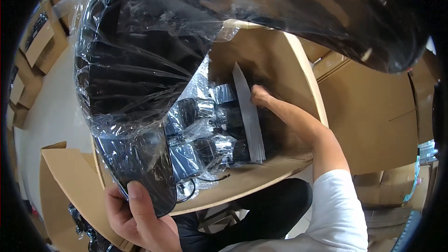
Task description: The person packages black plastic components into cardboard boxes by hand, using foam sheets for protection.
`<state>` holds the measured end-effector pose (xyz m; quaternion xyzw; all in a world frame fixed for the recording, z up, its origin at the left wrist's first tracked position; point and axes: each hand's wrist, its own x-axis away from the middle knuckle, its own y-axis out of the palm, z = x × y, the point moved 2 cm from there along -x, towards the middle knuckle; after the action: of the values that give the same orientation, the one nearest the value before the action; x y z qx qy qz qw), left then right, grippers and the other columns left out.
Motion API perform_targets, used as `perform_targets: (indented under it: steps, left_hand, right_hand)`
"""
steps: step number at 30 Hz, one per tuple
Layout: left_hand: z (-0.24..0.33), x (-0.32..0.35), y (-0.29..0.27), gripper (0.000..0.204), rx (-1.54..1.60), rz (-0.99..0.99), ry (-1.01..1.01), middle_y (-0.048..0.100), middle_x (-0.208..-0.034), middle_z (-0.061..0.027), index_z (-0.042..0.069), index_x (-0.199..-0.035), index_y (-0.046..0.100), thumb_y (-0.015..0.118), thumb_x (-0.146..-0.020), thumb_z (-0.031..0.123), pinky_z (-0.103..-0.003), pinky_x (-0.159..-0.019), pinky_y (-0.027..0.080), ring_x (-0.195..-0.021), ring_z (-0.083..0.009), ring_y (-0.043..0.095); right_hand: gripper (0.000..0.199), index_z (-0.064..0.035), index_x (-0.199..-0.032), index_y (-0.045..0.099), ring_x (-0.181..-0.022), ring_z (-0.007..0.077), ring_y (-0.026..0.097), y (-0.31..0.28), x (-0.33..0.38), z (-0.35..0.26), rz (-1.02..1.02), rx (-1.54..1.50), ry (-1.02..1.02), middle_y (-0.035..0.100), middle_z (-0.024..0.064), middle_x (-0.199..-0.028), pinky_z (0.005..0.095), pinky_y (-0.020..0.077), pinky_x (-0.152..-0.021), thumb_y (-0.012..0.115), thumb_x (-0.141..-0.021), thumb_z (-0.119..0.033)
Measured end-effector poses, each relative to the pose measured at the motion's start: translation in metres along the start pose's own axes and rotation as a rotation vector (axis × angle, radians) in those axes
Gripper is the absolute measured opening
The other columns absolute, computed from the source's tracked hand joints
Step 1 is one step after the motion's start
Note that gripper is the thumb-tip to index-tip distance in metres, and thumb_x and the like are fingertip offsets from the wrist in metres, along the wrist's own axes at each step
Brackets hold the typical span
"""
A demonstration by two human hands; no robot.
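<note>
My left hand grips the glossy, rounded lower end of a black part wrapped in clear plastic film. The wrapped part reaches up close to the camera and fills much of the upper picture; its exact kind I cannot tell. Inside a large cardboard box, my right hand is closed beside a pale upright sheet. Its fingertips are hidden, so what it holds, if anything, does not show. Several black film-wrapped pieces lie left of that sheet in the box, a thin black cable among them.
A smaller open carton with dark wrapped items stands at the lower left. More cartons line the far left. On the right is a large brown cardboard panel. My legs are under the box's near edge.
</note>
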<state>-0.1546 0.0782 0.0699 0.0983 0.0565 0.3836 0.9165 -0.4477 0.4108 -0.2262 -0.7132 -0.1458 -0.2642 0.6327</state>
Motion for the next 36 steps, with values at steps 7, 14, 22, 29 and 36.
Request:
perform_targets:
  steps: [7,14,22,29,36]
  left_hand:
    - [-0.011,-0.002,0.004,0.014,-0.051,-0.105,0.007,0.062,-0.084,-0.0011,0.003,-0.092,0.058,0.062,-0.098,0.016,-0.022,-0.065,0.049,-0.073,-0.0057,0.059]
    - [-0.01,-0.018,0.008,0.02,-0.063,0.0,-0.003,0.066,-0.082,-0.0043,0.003,-0.092,0.059,0.061,-0.098,0.022,-0.024,-0.063,0.05,-0.069,-0.0101,0.061]
    - [-0.017,-0.004,0.023,0.01,-0.092,-0.078,-0.098,0.062,-0.08,0.0,0.002,-0.089,0.06,0.062,-0.098,0.007,-0.02,-0.06,0.045,-0.067,-0.0034,0.055]
    - [-0.015,0.002,0.008,0.016,-0.162,-0.193,0.113,0.054,-0.07,0.0062,0.001,-0.084,0.058,0.067,-0.097,0.008,-0.02,-0.051,0.035,-0.06,-0.0004,0.043]
    - [-0.003,0.026,0.017,0.022,-0.205,-0.453,0.182,0.049,-0.062,0.0019,0.0,-0.08,0.056,0.068,-0.095,0.01,-0.026,-0.048,0.035,-0.058,-0.0037,0.041]
  right_hand:
    - [0.025,0.0018,-0.107,0.072,-0.107,0.0373,0.07,0.014,0.009,-0.003,0.072,-0.018,-0.107,0.071,0.0227,-0.113,0.0455,0.0565,-0.087,0.066,-0.084,-0.004]
    - [0.024,0.0002,-0.106,0.074,-0.102,0.0362,0.071,0.0,0.021,-0.016,0.088,-0.023,-0.125,0.071,0.0229,-0.111,0.044,0.0576,-0.086,0.067,-0.085,-0.011]
    - [0.033,-0.0004,-0.097,0.07,-0.093,0.0419,0.068,-0.022,0.056,-0.029,0.286,-0.15,-0.5,0.071,0.0224,-0.095,0.0498,0.0542,-0.083,0.07,-0.085,-0.031]
    - [0.031,0.0012,-0.107,0.066,-0.091,0.0303,0.068,-0.126,0.295,-0.093,1.116,-0.012,-1.54,0.066,0.0156,-0.1,0.0425,0.0585,-0.079,0.071,-0.076,-0.001]
    - [0.06,-0.0088,-0.144,0.05,-0.14,0.0318,0.045,-0.158,0.366,-0.127,1.386,0.729,-1.079,0.047,0.017,-0.151,0.0531,0.0326,-0.116,0.059,-0.086,-0.019]
